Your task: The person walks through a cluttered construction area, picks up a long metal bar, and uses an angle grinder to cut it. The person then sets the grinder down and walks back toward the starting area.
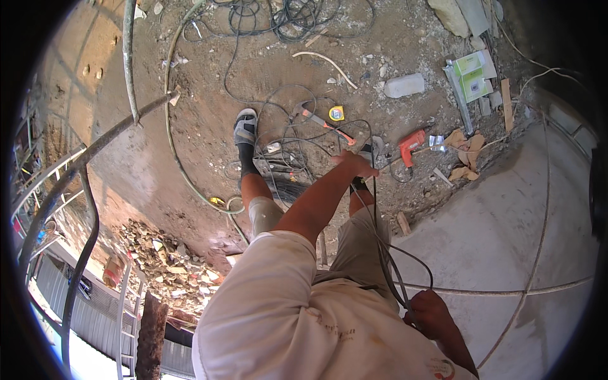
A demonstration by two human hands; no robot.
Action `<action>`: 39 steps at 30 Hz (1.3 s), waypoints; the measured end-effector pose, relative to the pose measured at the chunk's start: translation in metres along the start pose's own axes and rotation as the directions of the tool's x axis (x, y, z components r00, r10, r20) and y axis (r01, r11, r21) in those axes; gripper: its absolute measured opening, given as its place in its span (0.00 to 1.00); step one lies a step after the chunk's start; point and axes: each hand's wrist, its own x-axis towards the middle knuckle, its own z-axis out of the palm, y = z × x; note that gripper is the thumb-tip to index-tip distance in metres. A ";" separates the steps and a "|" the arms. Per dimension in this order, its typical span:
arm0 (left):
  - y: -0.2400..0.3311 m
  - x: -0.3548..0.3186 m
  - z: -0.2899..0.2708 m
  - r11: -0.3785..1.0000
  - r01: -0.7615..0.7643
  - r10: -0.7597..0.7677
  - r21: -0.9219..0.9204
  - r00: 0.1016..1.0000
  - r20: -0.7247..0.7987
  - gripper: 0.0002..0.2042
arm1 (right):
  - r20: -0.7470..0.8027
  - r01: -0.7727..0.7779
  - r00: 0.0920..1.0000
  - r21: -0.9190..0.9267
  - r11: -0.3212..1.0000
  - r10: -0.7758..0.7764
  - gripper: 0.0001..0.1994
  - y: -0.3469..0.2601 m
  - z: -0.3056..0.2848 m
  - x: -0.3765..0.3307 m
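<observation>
One dark cable (pixel 401 296), gathered above rough dirt ground (pixel 202 145).
Our right hand (pixel 430 313) grips its loops; farther out our left hand (pixel 358 166) meets it, whether clasping, we cannot tell. Rubble (pixel 174 259) heaps the ground's near-left corner, a smooth grey slab (pixel 494 234) borders its right edge, and tangled cords (pixel 291 24) lie toward its far edge.
</observation>
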 end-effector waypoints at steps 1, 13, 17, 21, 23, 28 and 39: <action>-0.016 0.019 0.022 0.998 -0.043 0.044 0.039 0.999 -0.021 0.39 | 0.014 0.043 0.999 -0.015 0.999 -0.043 0.08 -0.001 -0.006 0.000; -0.026 -0.296 -0.102 0.452 -0.730 0.521 -0.512 0.682 -0.512 0.08 | -0.290 -0.054 0.951 0.191 0.980 0.109 0.12 -0.001 0.020 -0.009; -0.031 -0.444 -0.130 0.387 -0.901 0.658 -0.194 0.418 -0.626 0.11 | -0.318 0.010 0.948 -0.033 0.999 -0.020 0.13 -0.004 0.013 0.038; -0.027 -0.522 -0.123 0.556 -0.825 0.555 -0.103 0.460 -0.693 0.11 | -0.330 0.063 0.936 -0.183 0.981 -0.121 0.14 -0.020 0.008 0.086; -0.022 -0.542 -0.102 0.609 -0.789 0.515 -0.077 0.468 -0.718 0.12 | -0.205 0.086 0.970 -0.201 0.976 -0.128 0.15 -0.034 -0.009 0.110; 0.009 -0.558 -0.031 0.479 -0.838 0.722 0.262 0.207 -0.661 0.13 | -0.244 0.261 0.932 -0.054 0.964 -0.266 0.20 -0.022 -0.029 0.155; -0.081 -0.476 0.111 0.812 -0.582 0.109 -0.049 0.233 -0.966 0.13 | -0.483 0.488 0.872 0.871 0.061 -0.081 0.22 -0.089 -0.137 0.201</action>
